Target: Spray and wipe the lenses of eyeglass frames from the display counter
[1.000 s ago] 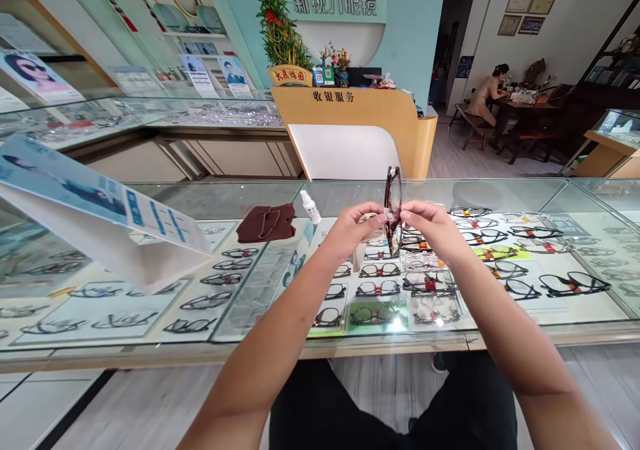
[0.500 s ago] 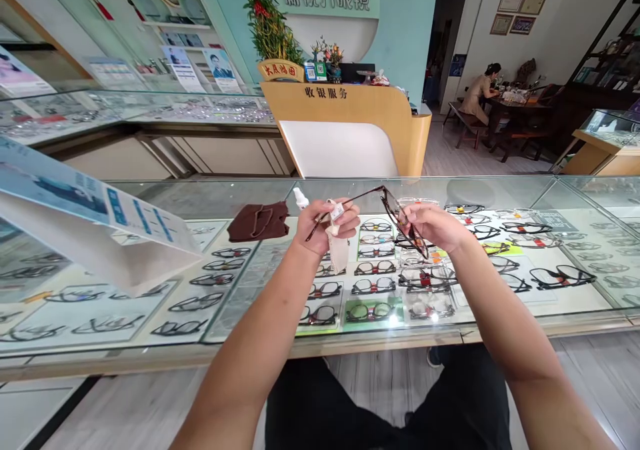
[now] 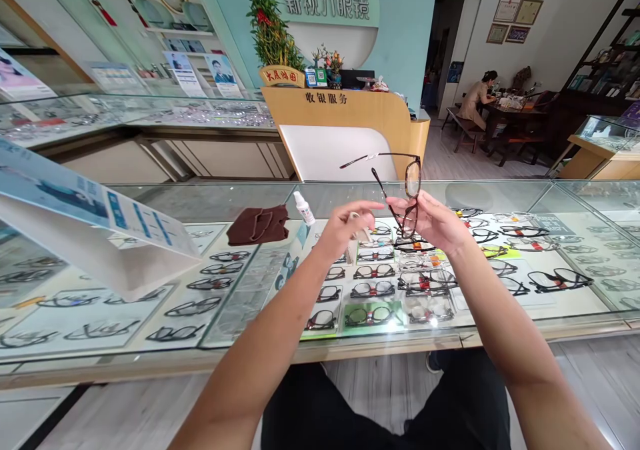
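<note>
The glasses [image 3: 411,193] are up in the air over the glass counter [image 3: 500,193], directly in front of you and between your two hands, closer to your right. Their front stands on edge, one lens above the other, so its long axis runs up and down. Both temples are unfolded and point toward your left side: the upper one reaches out level above your left hand, and the lower one slants down across the gap between your hands. Your right hand [image 3: 436,222] has them. Its fingers are closed around the lower part of the front, with the thumb on the near side, and the palm is turned partly toward you. Your left hand [image 3: 349,227] is just beside the frame, loosely half-curled, with the index finger stretched toward the lower temple. The fingertip is very near it, but you can't tell from here whether it touches. Something pale shows at those fingers (too small to make out, so whether that hand holds anything can't be told). On the counter beyond your left hand lie a brown cloth [image 3: 257,225] and a small spray bottle [image 3: 304,209], well apart from the glasses. Rows of frames [image 3: 380,290] sit under the glass below your hands.
</note>
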The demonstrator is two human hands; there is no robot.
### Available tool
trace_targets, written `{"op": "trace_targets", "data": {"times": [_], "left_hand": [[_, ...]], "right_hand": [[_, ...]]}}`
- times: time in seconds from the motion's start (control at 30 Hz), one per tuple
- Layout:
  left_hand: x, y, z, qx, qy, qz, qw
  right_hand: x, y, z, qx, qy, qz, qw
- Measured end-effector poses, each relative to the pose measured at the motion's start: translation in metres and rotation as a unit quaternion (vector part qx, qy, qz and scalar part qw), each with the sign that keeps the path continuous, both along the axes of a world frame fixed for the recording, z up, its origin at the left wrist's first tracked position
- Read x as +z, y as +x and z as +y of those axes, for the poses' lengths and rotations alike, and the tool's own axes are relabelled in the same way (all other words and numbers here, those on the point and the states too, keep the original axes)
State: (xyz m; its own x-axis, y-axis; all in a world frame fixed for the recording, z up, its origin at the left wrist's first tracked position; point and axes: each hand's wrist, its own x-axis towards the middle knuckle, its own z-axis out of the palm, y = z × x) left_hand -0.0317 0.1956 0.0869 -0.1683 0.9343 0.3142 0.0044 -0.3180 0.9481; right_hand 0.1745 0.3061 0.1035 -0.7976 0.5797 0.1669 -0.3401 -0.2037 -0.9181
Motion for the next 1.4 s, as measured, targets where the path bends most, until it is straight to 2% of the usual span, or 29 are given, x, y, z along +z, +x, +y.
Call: {"op": "trace_targets", "data": {"times": [0.1, 0.2, 0.43, 0.57, 0.67, 0.73, 0.83, 0.9, 1.17, 1.4], "left_hand": [[-0.005, 0.013, -0.005, 0.028, 0.018, 0.196, 0.980], [-0.007, 0.018, -0.007, 0.041, 0.008, 0.306, 0.951], [-0.003, 0.011, -0.003, 0.113, -0.036, 0.344, 0.932], [-0.003, 0.011, -0.002, 0.097, -0.044, 0.266, 0.958], [-0.001, 0.009, 0.000, 0.074, -0.039, 0.156, 0.984], [-0.001, 0.005, 0.003, 0.077, -0.066, 0.051, 0.994], [-0.001, 0.001, 0.011, 0.078, -0.133, -0.133, 0.979], [-0.003, -0.001, 0.017, 0.079, -0.161, -0.203, 0.963], [-0.012, -0.002, 0.025, 0.145, -0.196, -0.262, 0.934], [-0.006, -0.001, 0.024, 0.118, -0.203, -0.273, 0.933]], "right_hand": [[-0.002, -0.001, -0.001, 0.005, -0.010, 0.006, 1.000], [-0.004, -0.004, -0.001, 0.004, -0.011, 0.013, 1.000], [-0.006, -0.007, 0.005, -0.093, -0.035, 0.091, 0.991], [-0.006, -0.005, 0.012, -0.121, -0.056, 0.107, 0.985], [-0.006, -0.002, 0.018, -0.128, -0.089, 0.130, 0.979], [-0.006, 0.000, 0.022, -0.140, -0.105, 0.141, 0.975], [-0.006, 0.001, 0.026, -0.163, -0.112, 0.130, 0.972], [-0.006, 0.001, 0.027, -0.168, -0.111, 0.125, 0.972], [-0.007, -0.001, 0.025, -0.172, -0.111, 0.112, 0.972], [-0.007, -0.002, 0.024, -0.175, -0.105, 0.100, 0.974]]}}
